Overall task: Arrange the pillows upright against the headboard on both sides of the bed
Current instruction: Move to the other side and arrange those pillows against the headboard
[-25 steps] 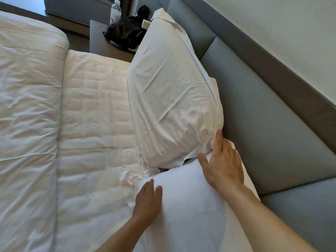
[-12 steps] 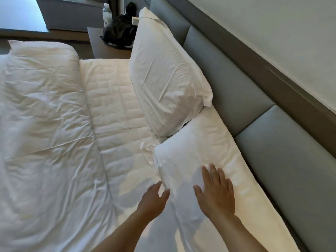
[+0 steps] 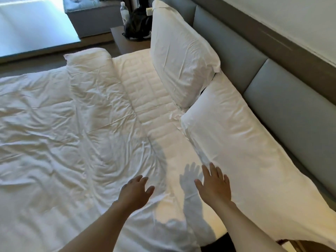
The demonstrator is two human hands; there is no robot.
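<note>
Both hands are out over the bed and empty: the left hand hangs above the rumpled duvet with fingers loosely curled and apart, gripping nothing, while the right hand is flat and spread, palm down, at the near edge of the lying pillow; whether it touches the fabric cannot be told. Its shadow falls on the quilted mattress pad just beside it. Taking the grey headboard as the mark: the upright pillow stands on its long edge leaning back against it at the far end, and the lying pillow stretches flat along its base at the near end, its far corner tucked under the upright one. Away from the headboard, the duvet is folded back, leaving the pad bare between. Past the headboard's far end a nightstand carries a dark bag and a bottle.
</note>
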